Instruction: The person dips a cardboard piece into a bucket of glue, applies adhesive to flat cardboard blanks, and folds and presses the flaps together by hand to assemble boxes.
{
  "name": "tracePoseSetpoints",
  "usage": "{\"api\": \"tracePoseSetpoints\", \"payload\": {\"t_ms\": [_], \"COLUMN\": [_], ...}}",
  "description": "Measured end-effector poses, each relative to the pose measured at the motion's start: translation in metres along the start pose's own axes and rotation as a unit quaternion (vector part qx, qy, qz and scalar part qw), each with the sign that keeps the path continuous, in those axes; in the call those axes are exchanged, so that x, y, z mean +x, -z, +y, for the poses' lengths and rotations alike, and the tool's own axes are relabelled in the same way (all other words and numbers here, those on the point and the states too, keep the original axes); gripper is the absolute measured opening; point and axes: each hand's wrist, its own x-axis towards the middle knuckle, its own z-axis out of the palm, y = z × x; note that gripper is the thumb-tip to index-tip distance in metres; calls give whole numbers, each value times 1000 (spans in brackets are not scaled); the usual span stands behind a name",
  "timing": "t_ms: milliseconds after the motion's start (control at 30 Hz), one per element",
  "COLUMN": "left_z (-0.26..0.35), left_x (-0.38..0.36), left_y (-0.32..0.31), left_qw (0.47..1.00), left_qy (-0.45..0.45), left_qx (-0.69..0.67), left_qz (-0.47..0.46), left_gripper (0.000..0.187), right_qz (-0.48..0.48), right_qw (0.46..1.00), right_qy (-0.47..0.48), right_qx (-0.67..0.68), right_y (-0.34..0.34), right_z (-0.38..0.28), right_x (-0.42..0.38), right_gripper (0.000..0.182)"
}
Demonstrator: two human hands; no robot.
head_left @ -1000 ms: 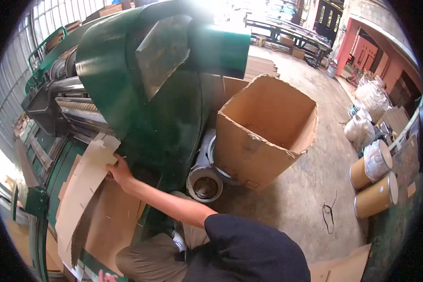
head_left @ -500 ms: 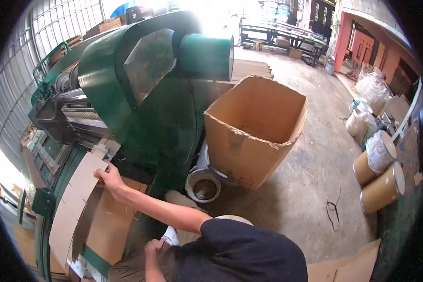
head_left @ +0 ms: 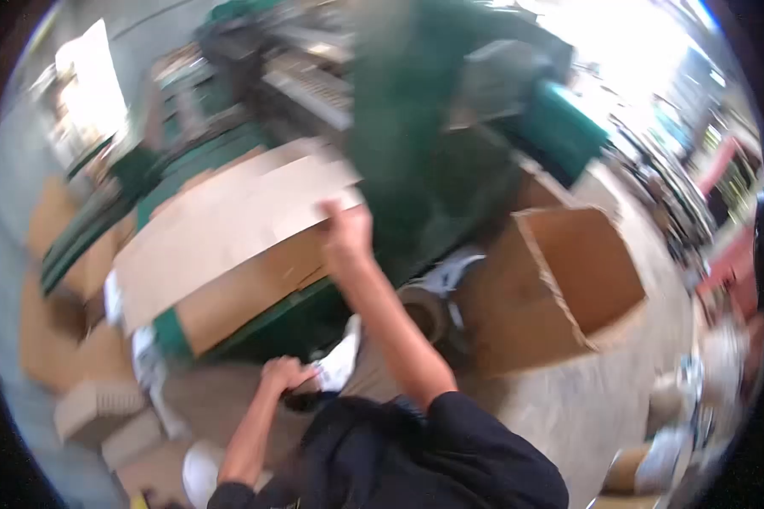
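My right hand (head_left: 348, 233) is closed on the right end of a long, pale cardboard sheet (head_left: 229, 225). The sheet lies at a slant over the bed of a green machine (head_left: 407, 144), with a browner cardboard piece (head_left: 255, 293) beneath it. Low in the view, close to my body, my left hand (head_left: 287, 373) is curled. Whatever it grips, if anything, is too blurred to name. A white item (head_left: 339, 365), perhaps a shoe or sock, shows just right of that hand.
To the right stands a large open cardboard box (head_left: 518, 305), with a round bucket (head_left: 423, 310) between it and the machine. Pale blocks (head_left: 102, 411) sit on the floor at lower left. Bags and drums (head_left: 654, 462) line the far right.
The view has swung left, so the machine and box appear farther right. My right hand still holds the sheet, which now lies flatter across the machine bed. My left hand stays low and curled.
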Motion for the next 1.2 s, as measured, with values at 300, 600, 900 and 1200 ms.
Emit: {"api": "tracePoseSetpoints", "payload": {"t_ms": [300,600,900,1200], "left_z": [-25,-129,-116,-133], "left_x": [-13,-76,-15,-3], "left_y": [13,21,30,36], "left_qw": [961,346,430,748], "left_qy": [-104,-335,30,126], "left_qx": [-254,-844,-794,-360], "left_qz": [24,236,428,543], "left_gripper": [73,58,46,55], "right_qz": [-21,65,-227,-518], "right_qw": [990,980,856,548], "right_qy": [-132,-147,171,152], "right_qx": [44,-115,-432,-639], "right_y": [57,64,32,19], "right_z": [77,156,164,215], "right_x": [27,7,-6,-17], "right_gripper": [17,25,51,85]}}
